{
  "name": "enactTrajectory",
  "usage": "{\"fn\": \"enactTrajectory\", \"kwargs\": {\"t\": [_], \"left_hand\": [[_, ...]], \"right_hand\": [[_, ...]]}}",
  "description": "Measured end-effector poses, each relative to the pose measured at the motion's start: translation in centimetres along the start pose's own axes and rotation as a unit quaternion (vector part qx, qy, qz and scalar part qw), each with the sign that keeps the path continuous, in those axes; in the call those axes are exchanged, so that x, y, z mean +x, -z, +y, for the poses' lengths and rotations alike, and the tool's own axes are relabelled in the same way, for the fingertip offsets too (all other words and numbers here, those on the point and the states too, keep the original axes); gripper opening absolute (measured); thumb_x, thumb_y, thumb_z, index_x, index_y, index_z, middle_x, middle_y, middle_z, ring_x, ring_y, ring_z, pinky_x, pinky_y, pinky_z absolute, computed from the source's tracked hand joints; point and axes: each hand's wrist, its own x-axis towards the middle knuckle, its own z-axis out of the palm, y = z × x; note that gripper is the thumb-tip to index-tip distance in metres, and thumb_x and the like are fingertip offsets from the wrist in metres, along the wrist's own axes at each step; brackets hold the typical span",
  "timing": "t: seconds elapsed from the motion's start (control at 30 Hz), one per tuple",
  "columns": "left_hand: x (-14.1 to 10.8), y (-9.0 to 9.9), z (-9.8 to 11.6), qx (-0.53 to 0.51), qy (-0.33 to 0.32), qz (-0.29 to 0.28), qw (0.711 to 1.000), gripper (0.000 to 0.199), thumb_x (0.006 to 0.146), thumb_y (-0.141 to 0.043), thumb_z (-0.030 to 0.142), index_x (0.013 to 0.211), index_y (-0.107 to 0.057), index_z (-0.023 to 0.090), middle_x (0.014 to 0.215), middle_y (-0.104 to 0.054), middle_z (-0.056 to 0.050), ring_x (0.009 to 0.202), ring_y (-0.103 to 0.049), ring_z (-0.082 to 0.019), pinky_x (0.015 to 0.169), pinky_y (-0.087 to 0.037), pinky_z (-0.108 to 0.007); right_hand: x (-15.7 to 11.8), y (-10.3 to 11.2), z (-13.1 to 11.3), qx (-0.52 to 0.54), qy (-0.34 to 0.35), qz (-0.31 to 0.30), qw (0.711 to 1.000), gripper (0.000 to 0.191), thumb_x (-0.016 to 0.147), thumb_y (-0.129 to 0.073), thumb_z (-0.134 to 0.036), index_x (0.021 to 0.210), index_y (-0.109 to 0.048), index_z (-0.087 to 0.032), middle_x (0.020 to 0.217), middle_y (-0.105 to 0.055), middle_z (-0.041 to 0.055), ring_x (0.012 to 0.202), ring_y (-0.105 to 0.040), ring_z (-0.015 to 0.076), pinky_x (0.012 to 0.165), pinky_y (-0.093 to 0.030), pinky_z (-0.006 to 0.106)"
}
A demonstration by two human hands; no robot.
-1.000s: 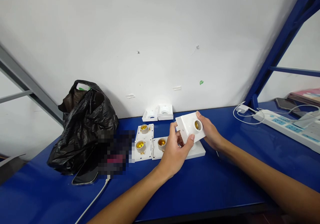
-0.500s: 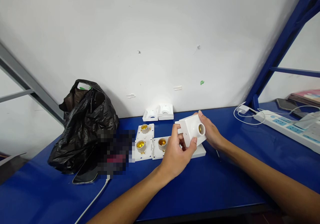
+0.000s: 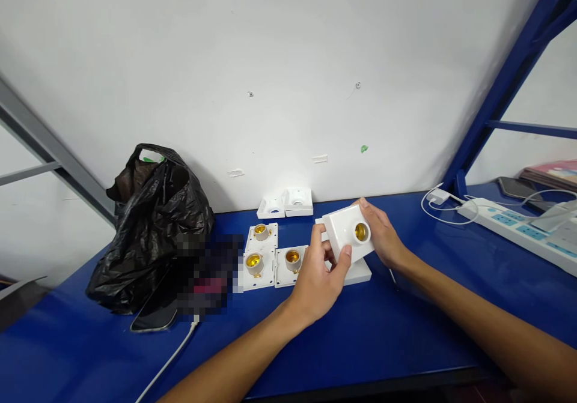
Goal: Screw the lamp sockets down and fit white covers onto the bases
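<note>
A square white lamp holder (image 3: 343, 230) with a round, brass-threaded socket is raised and tilted between my hands. My left hand (image 3: 318, 271) grips its left and lower edges, thumb on the front face. At its upper right side, my right hand (image 3: 381, 232) is closed round the edge. Below it a white box-like piece (image 3: 359, 272) lies on the blue table. To the left lie white bases with brass sockets: one at the back (image 3: 261, 233), one in front (image 3: 255, 265), and one (image 3: 292, 260) beside my left hand.
Two white covers (image 3: 271, 206) (image 3: 298, 201) lie by the wall. A black plastic bag (image 3: 153, 229) and a dark phone (image 3: 155, 310) with a white cable (image 3: 169, 361) are at left. At right are a power strip (image 3: 518, 226) and a blue metal frame (image 3: 491, 96).
The lamp holder has turned slightly in my hands, its front face and socket now facing the camera more. My left thumb has shifted a little to the left.
</note>
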Motion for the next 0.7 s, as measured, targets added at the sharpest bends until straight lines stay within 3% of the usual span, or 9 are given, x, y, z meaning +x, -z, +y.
{"fn": "enactTrajectory", "kwargs": {"t": [0.27, 0.53, 0.7], "left_hand": [[0.17, 0.24, -0.39, -0.005, 0.009, -0.008, 1.0, 0.04, 0.099, -0.063, 0.048, 0.128, -0.047, 0.024, 0.083, -0.066, 0.0, 0.062, -0.049, -0.012, 0.061, -0.041, -0.026], [0.34, 0.37, -0.93, -0.033, 0.037, 0.011, 0.999, 0.042, 0.101, -0.056, 0.057, 0.127, -0.057, 0.023, 0.091, -0.064, -0.002, 0.073, -0.055, -0.015, 0.061, -0.047, -0.025], [0.72, 0.4, -0.69, -0.092, 0.02, 0.055, 0.994, 0.037, 0.101, -0.059, 0.055, 0.116, -0.059, 0.022, 0.105, -0.069, -0.003, 0.092, -0.064, -0.018, 0.077, -0.051, -0.027]], "right_hand": [[-0.13, -0.12, 0.1, 0.004, 0.024, 0.007, 1.0, 0.052, 0.091, -0.059, -0.072, 0.075, -0.054, -0.023, 0.065, -0.049, -0.0038, 0.055, -0.042, 0.0114, 0.05, -0.038, 0.024], [-0.35, -0.16, -0.51, -0.035, 0.056, -0.027, 0.997, 0.048, 0.096, -0.055, -0.066, 0.076, -0.053, -0.022, 0.068, -0.047, -0.0037, 0.06, -0.041, 0.0121, 0.053, -0.036, 0.025], [-0.64, -0.27, -0.55, -0.056, 0.065, -0.068, 0.994, 0.044, 0.099, -0.052, -0.062, 0.081, -0.055, -0.023, 0.072, -0.046, -0.0037, 0.062, -0.041, 0.0122, 0.056, -0.037, 0.025]]}}
